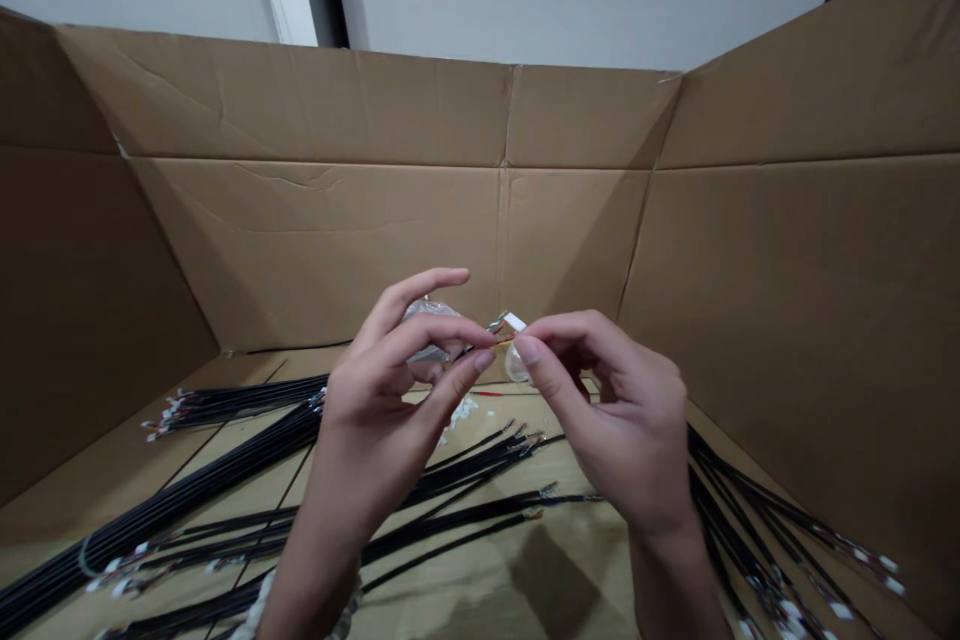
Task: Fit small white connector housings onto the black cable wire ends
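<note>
Raised in front of me, my left hand (397, 390) pinches the thin colored wires (495, 324) at a black cable's end between thumb and index finger. Its other fingers are lifted. Close beside it, my right hand (619, 410) has thumb and index finger closed on a small white connector (514, 322). An orange-yellow wire (504, 340) runs between both sets of fingertips. The fingertips cover where the wire ends. Behind the hands are a clear plastic bag (433, 310) and a round translucent item (516, 365), partly hidden.
A tied bundle of black cables (172, 505) lies at left, with more cables (262, 400) behind it. Cables with bare wire ends (480, 460) lie below my hands, and connector-tipped cables (765, 510) at right. Small white pieces (463, 408) lie mid-table. Cardboard walls (337, 240) surround the surface.
</note>
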`<state>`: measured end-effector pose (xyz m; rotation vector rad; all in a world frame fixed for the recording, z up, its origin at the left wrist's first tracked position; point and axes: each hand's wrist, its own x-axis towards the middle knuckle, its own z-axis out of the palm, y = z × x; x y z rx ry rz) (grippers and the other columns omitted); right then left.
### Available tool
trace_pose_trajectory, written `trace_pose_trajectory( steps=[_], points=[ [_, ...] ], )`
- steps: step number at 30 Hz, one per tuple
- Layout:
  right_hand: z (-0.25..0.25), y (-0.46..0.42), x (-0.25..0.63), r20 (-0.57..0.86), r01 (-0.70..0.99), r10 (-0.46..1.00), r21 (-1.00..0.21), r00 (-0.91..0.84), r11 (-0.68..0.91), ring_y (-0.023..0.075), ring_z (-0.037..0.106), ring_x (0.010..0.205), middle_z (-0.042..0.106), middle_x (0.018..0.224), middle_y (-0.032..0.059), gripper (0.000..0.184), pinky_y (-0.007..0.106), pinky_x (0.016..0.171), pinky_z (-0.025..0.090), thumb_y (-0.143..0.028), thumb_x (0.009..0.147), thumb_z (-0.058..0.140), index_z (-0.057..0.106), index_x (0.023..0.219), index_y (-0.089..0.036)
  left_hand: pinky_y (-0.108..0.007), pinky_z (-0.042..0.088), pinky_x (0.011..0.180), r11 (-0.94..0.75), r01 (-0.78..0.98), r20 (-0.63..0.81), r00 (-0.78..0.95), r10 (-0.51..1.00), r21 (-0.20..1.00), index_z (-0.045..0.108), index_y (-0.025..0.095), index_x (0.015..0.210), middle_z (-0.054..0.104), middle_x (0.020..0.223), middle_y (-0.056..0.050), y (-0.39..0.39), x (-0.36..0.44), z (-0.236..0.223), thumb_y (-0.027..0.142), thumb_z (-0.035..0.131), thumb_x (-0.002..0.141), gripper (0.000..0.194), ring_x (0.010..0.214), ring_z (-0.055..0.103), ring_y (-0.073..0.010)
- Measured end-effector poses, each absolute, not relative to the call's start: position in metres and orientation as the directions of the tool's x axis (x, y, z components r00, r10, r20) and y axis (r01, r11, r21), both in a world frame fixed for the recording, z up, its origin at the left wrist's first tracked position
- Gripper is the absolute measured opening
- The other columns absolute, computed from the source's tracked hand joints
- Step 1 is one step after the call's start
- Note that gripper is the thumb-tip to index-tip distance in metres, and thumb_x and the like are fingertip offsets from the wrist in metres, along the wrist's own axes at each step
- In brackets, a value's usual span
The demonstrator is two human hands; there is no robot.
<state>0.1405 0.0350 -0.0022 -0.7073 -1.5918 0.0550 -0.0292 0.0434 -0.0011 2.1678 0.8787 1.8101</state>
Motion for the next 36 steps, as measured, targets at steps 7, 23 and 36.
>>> trace_pose_trajectory(
  steps=[7,23,36],
  points=[
    [-0.003,0.0347,0.1412,0.891,0.364,0.455,-0.428,0.014,0.827,0.0075,0.056,0.062,0.071,0.077,-0.0061,0.013,0.021,0.06,0.046,-0.013,0.097,0.07,0.07,0.088,-0.022,-0.014,0.054,0.05,-0.792,0.305,0.826,0.031,0.562,0.528,0.077,0.03,0.095,0.065,0.139,0.0,0.0383,-0.025,-0.002,0.022,0.073,0.097,0.01,0.11,0.074,-0.0179],
    [-0.0056,0.0382,0.145,0.884,0.306,0.468,-0.446,0.002,0.841,0.0149,0.062,0.073,0.071,0.082,-0.0004,0.017,0.03,0.06,0.045,-0.012,0.096,0.064,0.075,0.099,-0.024,-0.012,0.046,0.044,-0.797,0.306,0.828,0.045,0.559,0.521,0.078,0.03,0.094,0.067,0.135,-0.002,0.0366,-0.0243,-0.0014,0.021,0.074,0.096,0.011,0.122,0.069,-0.0223],
    [-0.003,0.0353,0.1453,0.859,0.284,0.511,-0.486,-0.019,0.826,0.0081,0.052,0.061,0.063,0.075,-0.0065,0.011,0.024,0.055,0.041,-0.013,0.093,0.074,0.071,0.09,-0.023,-0.01,0.05,0.043,-0.786,0.214,0.794,0.068,0.604,0.58,0.08,0.027,0.09,0.067,0.137,-0.004,0.0418,-0.0269,0.0009,0.026,0.077,0.094,0.006,0.077,0.072,-0.0091]
  ],
)
